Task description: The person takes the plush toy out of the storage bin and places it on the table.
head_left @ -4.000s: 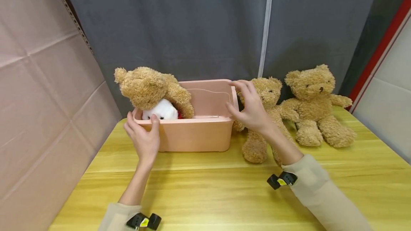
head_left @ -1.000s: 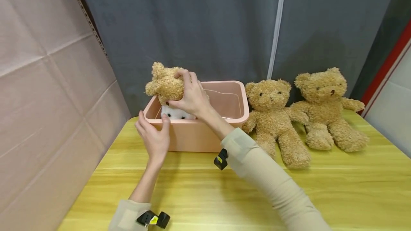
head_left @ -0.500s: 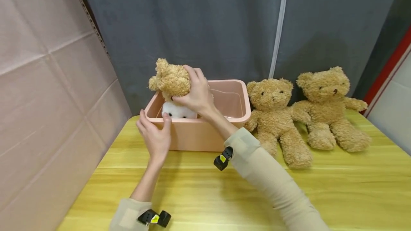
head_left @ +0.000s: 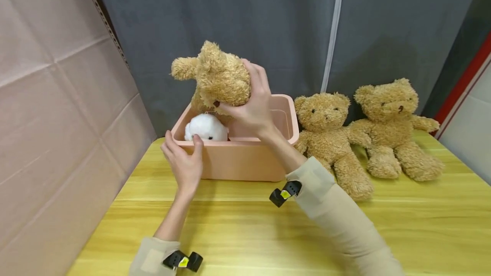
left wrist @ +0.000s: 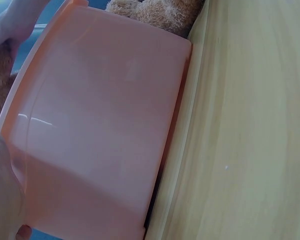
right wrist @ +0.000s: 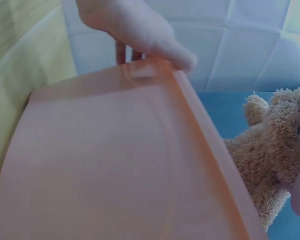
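Observation:
A tan teddy bear (head_left: pixel 224 78) is held by its head in my right hand (head_left: pixel 255 103), tilted over the left part of a pink plastic bin (head_left: pixel 241 163). Its lower body is partly hidden behind the hand and the bin's contents. Inside the bin, at the left, sits a white plush toy (head_left: pixel 207 126), only its head showing. My left hand (head_left: pixel 186 167) grips the bin's front left corner, thumb over the rim. In the right wrist view the bear (right wrist: pixel 265 155) hangs beside the bin's rim, and the left hand (right wrist: pixel 132 30) holds the corner.
Two more tan teddy bears, one (head_left: pixel 326 131) close to the bin's right side and another (head_left: pixel 391 122) farther right, sit on the wooden table (head_left: pixel 238 225). A grey curtain (head_left: pixel 230 16) hangs behind, and a pale panelled wall (head_left: pixel 53 118) stands at the left.
My right hand left the bin's right rim, took hold of the bear's head, and has raised it up and rightward, uncovering more of the white plush. My left hand stays on the corner.

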A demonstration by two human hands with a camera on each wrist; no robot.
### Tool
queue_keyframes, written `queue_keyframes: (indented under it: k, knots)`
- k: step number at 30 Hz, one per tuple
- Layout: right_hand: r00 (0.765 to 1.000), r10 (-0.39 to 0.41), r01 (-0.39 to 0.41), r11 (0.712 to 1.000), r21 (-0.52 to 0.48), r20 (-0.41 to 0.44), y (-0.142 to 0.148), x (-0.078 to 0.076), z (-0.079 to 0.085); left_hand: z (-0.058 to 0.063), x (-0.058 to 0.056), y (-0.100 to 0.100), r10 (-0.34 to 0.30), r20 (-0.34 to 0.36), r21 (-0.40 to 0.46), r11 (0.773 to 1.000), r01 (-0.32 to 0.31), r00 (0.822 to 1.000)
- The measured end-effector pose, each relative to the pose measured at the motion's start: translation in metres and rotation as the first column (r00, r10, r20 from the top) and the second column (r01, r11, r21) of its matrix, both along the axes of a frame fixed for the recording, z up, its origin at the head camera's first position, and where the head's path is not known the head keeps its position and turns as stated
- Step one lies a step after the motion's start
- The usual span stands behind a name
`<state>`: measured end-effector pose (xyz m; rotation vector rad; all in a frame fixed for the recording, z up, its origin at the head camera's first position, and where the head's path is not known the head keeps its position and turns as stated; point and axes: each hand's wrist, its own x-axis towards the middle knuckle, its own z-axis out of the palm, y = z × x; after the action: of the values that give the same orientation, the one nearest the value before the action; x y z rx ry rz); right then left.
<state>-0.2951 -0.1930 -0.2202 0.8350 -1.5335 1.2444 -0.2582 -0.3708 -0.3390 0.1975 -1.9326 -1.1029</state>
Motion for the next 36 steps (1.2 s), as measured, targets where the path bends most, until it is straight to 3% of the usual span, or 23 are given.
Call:
queue_keyframes:
  k: [6, 18, 23, 30, 36]
  knots:
    - [0.998, -0.030, 0.024, 0.995, -0.095, -0.063, 0.022, 0.032, 0.014, 0.001, 0.001, -0.001, 0.004, -0.013, -0.005, 1.000, -0.004, 1.000]
    - [0.977, -0.132, 0.093, 0.970, -0.225, -0.165, 0.069, 0.046, 0.018, -0.001, -0.001, 0.000, 0.000, -0.013, -0.005, 1.000, 0.000, 1.000]
    - [0.961, -0.160, 0.075, 0.936, -0.344, -0.226, 0.083, 0.054, 0.026, -0.001, -0.001, 0.000, 0.004, -0.010, -0.003, 1.000, -0.004, 1.000]
    - [0.958, -0.117, -0.010, 0.899, -0.439, -0.261, 0.106, 0.065, 0.032, -0.001, -0.002, -0.002, -0.003, -0.013, 0.003, 1.000, 0.003, 1.000]
    - [0.940, -0.182, 0.009, 0.858, -0.514, -0.288, 0.132, 0.067, 0.033, -0.002, -0.003, -0.003, -0.014, -0.004, 0.007, 1.000, 0.014, 1.000]
